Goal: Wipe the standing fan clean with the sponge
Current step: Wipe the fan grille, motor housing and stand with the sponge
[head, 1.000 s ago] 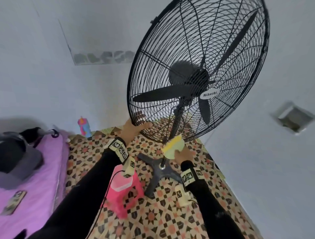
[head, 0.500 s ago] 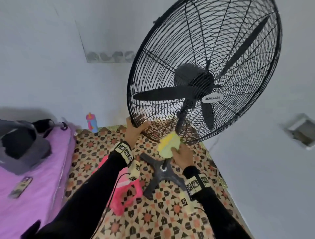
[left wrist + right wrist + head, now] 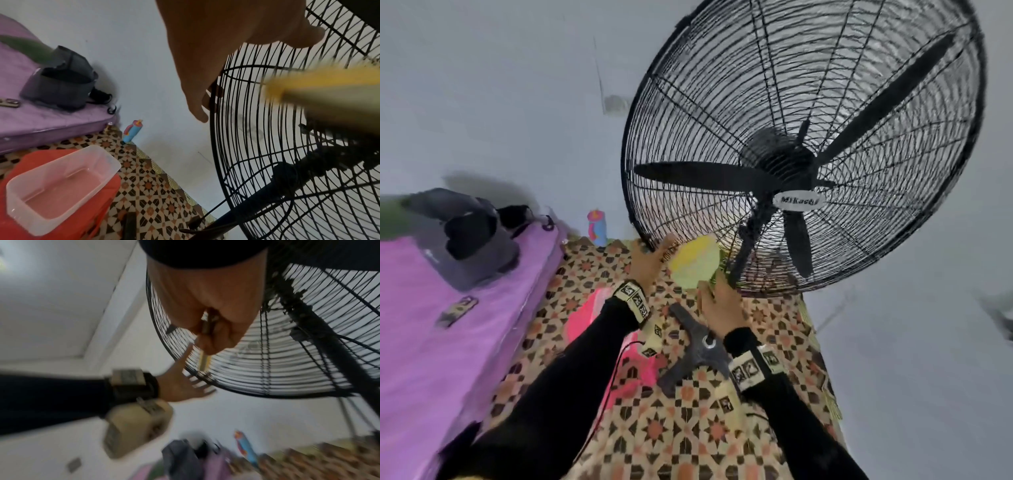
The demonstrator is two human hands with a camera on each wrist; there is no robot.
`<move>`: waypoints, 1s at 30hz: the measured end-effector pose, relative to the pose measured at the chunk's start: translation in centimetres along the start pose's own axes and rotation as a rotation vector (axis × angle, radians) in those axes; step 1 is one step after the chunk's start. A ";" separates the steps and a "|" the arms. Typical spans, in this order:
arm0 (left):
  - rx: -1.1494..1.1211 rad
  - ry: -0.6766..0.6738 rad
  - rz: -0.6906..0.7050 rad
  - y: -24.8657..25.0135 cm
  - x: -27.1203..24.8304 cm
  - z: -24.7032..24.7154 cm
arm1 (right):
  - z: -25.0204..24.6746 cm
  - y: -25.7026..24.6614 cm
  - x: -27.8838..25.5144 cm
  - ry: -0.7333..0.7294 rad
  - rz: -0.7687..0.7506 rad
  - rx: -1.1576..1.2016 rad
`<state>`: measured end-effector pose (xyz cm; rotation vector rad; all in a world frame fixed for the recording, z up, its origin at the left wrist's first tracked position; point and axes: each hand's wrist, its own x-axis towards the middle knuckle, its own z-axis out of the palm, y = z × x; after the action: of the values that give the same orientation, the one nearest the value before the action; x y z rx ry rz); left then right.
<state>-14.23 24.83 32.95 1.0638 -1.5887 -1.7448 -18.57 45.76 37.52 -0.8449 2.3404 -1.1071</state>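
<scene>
Your right hand [image 3: 719, 305] grips the yellow-and-green sponge [image 3: 694, 263], now lifted off the low spot near the stand and pressed against the lower left of the wire grille of the black standing fan [image 3: 804, 147], so the wiping stroke looks to be under way. Your left hand [image 3: 650, 261] still steadies the fan, fingers [image 3: 198, 112] curled round the rim just left of the sponge. Compared with a second ago, the sponge has climbed from below the cage to its wires and closed on the left hand, and your view has swung right and nearer. Most of the grille, the blades and the cross-shaped base [image 3: 697, 349] remain to be wiped. A clear plastic tub [image 3: 61, 186] on a red stool sits at near left.
</scene>
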 end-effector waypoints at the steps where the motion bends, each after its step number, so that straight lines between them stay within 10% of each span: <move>1: 0.001 0.002 -0.001 0.2 -0.5 0.1 | 0.1 0.8 0.0 0.006 0.014 -0.070; 5: 0.034 0.019 -0.009 0.7 -2.0 0.2 | 0.9 4.9 -0.5 -0.109 0.260 -0.172; 11: 0.075 0.078 0.025 2.4 -4.6 0.6 | -0.9 -0.7 -1.3 0.008 -0.039 -0.029; 16: 0.098 0.039 0.000 3.2 -4.9 -0.1 | -2.4 2.6 -0.7 -0.052 0.303 -0.181; 22: 0.164 0.066 -0.001 4.2 -6.2 0.2 | -3.8 -1.2 -0.5 0.001 -0.003 -0.050; 27: 0.217 0.092 -0.015 3.5 -5.2 -0.2 | -3.6 0.7 -0.3 0.002 0.289 -0.201; 30: 0.265 0.085 -0.069 0.8 -3.2 -0.3 | -4.2 -1.5 -1.0 -0.007 0.138 -0.140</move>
<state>-12.36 27.19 34.32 1.3142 -1.7825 -1.5382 -19.77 47.96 41.31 -0.7208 2.4522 -0.8918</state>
